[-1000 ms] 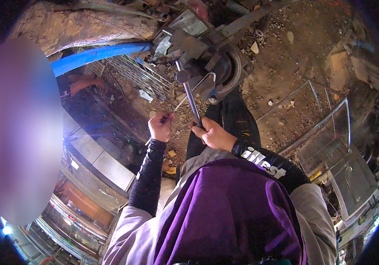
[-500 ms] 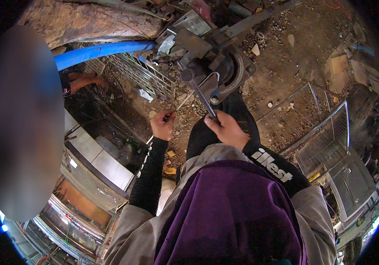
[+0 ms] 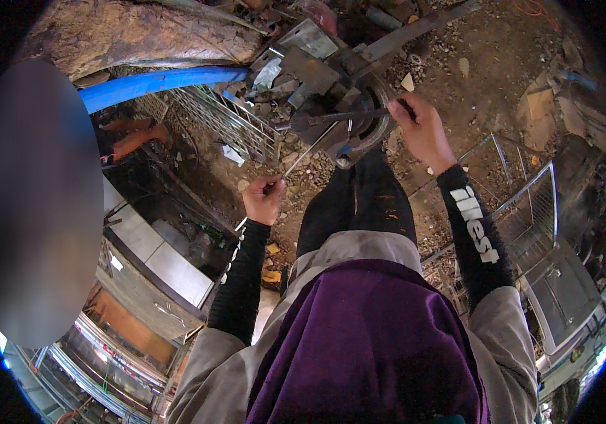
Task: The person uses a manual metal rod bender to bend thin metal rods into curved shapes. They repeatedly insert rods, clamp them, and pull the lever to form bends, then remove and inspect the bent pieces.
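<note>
Here, holding right hand (image 3: 424, 131) out forward, curling fingers round end of lever (image 3: 349, 116); holding left hand (image 3: 263, 200) farther back, pinching rod (image 3: 310, 150) in fingers, with far end at machine (image 3: 315, 72), partly under lever.

To my upper left I see a rough brown slab (image 3: 154, 35), a curved blue strip (image 3: 165, 78) just below it and a slatted metal rack (image 3: 226, 120) on the dirt floor (image 3: 487, 92); to my right, a wire frame (image 3: 555, 205) near a grey panel (image 3: 564, 304).
</note>
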Motion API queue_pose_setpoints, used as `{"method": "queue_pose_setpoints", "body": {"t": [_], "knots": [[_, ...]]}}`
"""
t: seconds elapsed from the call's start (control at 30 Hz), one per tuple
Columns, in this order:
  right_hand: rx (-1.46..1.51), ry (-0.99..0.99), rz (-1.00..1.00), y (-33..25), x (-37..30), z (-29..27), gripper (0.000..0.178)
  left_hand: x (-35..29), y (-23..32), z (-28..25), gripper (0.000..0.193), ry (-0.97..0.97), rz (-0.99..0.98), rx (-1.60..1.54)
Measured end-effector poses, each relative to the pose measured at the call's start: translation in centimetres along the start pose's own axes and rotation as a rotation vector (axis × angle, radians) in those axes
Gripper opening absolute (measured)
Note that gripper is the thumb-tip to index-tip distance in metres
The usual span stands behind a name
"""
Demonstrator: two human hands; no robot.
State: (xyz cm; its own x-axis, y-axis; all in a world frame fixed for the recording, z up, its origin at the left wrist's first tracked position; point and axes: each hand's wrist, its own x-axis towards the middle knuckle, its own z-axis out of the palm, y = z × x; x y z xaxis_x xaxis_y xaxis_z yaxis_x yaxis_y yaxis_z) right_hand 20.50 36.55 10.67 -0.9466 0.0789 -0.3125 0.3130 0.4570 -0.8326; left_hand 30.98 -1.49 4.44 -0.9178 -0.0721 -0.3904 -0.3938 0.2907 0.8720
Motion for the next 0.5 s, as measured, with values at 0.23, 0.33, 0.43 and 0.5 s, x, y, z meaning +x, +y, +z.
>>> {"method": "queue_pose_setpoints", "body": {"t": [0.23,0.33,0.43,0.5], "knots": [[0.041,0.164,-0.299,-0.7,6.2,1.7,0.032,-0.2,0.2,0.2,0.01,0.012,-0.008,-0.074],[0.024,0.152,-0.239,-1.5,8.0,2.3,0.03,-0.2,0.6,-0.1,0.015,-0.042,0.024,0.017],[0.021,0.179,-0.256,-1.3,8.9,2.9,0.028,-0.3,1.6,0.1,0.014,-0.019,-0.035,0.108],[0.017,0.188,-0.195,-1.4,8.9,3.1,0.026,-0.3,1.2,0.1,0.013,-0.011,-0.021,0.064]]}}
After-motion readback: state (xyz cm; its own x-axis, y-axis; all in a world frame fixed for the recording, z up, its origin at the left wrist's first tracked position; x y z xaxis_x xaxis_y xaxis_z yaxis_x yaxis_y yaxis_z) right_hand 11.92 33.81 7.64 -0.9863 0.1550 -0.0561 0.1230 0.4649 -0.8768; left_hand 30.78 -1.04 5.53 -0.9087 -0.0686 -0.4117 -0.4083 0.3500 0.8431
